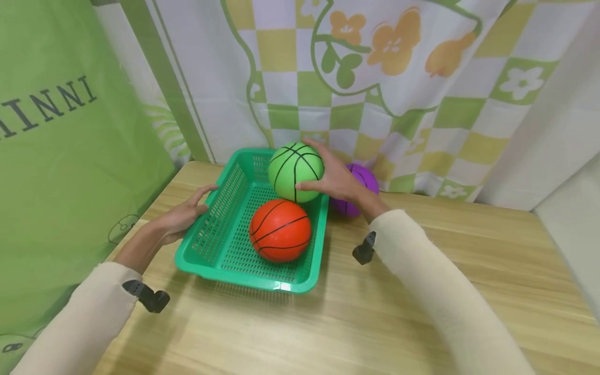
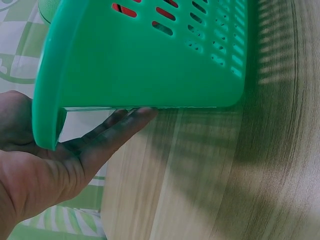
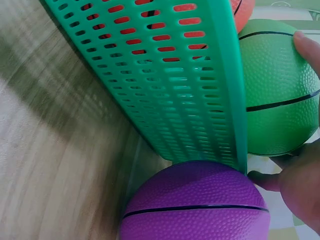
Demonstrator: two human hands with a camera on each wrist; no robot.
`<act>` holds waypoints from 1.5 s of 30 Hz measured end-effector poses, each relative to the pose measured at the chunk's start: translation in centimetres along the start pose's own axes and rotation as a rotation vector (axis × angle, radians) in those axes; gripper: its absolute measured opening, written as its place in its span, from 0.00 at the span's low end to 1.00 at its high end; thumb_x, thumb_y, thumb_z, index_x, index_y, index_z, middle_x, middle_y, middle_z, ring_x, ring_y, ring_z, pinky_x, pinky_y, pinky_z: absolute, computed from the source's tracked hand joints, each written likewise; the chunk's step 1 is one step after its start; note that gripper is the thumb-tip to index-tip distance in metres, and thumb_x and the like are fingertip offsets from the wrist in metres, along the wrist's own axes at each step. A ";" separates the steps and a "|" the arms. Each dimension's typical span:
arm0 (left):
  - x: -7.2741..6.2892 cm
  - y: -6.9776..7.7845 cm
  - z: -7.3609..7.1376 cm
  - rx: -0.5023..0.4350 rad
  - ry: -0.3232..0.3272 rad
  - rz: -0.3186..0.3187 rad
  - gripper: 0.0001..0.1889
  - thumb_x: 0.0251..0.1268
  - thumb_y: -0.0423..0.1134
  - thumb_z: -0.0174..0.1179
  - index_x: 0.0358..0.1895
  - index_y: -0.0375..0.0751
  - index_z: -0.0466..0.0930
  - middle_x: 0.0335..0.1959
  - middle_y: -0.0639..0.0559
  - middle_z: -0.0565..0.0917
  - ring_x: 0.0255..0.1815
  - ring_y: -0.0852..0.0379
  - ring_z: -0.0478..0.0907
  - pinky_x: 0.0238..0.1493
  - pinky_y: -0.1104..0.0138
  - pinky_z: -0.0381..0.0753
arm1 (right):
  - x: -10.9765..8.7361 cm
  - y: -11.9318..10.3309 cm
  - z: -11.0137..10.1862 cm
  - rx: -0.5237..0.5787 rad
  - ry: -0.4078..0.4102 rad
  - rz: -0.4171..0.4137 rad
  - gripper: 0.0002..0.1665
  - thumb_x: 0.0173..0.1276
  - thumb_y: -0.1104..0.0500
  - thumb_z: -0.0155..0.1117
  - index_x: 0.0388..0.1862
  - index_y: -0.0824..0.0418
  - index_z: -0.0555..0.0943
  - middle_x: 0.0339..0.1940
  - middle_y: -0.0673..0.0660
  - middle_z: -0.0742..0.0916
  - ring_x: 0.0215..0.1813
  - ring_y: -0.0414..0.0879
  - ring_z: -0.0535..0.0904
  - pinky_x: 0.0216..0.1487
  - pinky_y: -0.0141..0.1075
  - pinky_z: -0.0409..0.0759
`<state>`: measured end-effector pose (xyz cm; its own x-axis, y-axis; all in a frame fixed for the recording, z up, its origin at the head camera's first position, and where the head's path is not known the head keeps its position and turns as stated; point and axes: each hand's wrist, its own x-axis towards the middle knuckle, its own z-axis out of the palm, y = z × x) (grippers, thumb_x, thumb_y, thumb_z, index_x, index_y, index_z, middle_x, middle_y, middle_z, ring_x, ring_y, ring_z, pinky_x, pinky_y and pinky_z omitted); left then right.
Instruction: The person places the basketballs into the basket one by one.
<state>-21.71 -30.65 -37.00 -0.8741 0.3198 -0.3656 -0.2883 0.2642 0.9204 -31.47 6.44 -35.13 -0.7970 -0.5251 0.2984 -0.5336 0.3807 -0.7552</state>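
Observation:
A green ball with black basketball lines is gripped by my right hand, thumb on its near side and fingers behind it. It is over the back right corner of a green plastic basket, level with the rim. Inside the basket lies an orange-red ball. My left hand holds the basket's left rim; in the left wrist view, its fingers reach along the outer wall. Outside the basket, a purple ball rests against the right side, partly hidden by my right arm in the head view.
The basket stands on a wood-grain table. A patterned curtain hangs along the back edge, and green fabric hangs at the left. A pale wall borders the right side.

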 end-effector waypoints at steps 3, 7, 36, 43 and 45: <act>0.0 0.1 0.0 -0.002 -0.001 0.004 0.33 0.81 0.33 0.28 0.81 0.59 0.29 0.65 0.21 0.61 0.56 0.32 0.76 0.49 0.43 0.81 | 0.3 -0.2 0.0 0.010 -0.016 0.021 0.60 0.54 0.48 0.80 0.80 0.54 0.56 0.76 0.60 0.64 0.68 0.58 0.69 0.63 0.57 0.71; 0.0 0.2 0.0 -0.002 -0.004 0.006 0.33 0.81 0.34 0.28 0.81 0.60 0.29 0.65 0.21 0.60 0.56 0.32 0.75 0.49 0.43 0.81 | 0.9 -0.3 0.0 -0.025 -0.025 0.020 0.58 0.54 0.47 0.79 0.79 0.56 0.58 0.76 0.62 0.64 0.71 0.59 0.64 0.66 0.59 0.67; 0.2 0.1 0.2 -0.023 0.006 -0.006 0.33 0.80 0.33 0.29 0.81 0.59 0.31 0.65 0.22 0.61 0.55 0.33 0.75 0.49 0.43 0.81 | 0.9 0.0 0.9 -0.348 -0.245 0.109 0.43 0.67 0.47 0.69 0.77 0.55 0.63 0.76 0.66 0.63 0.75 0.63 0.58 0.68 0.62 0.62; 0.1 0.1 0.1 -0.020 0.006 -0.006 0.33 0.80 0.33 0.29 0.81 0.60 0.31 0.65 0.22 0.61 0.55 0.33 0.76 0.49 0.43 0.81 | 0.6 0.1 0.5 -0.419 -0.236 0.127 0.43 0.66 0.47 0.69 0.76 0.56 0.64 0.73 0.64 0.69 0.75 0.62 0.59 0.74 0.58 0.52; 0.0 0.0 0.1 -0.016 0.008 -0.006 0.33 0.80 0.33 0.29 0.81 0.60 0.31 0.65 0.22 0.60 0.55 0.33 0.76 0.49 0.44 0.81 | 0.5 0.1 0.4 -0.449 -0.239 0.122 0.43 0.66 0.47 0.68 0.76 0.57 0.64 0.72 0.64 0.71 0.75 0.62 0.59 0.76 0.55 0.48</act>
<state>-21.74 -30.55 -36.99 -0.8753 0.3115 -0.3698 -0.2994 0.2513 0.9204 -31.82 5.87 -35.23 -0.8020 -0.5957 0.0433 -0.5518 0.7112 -0.4355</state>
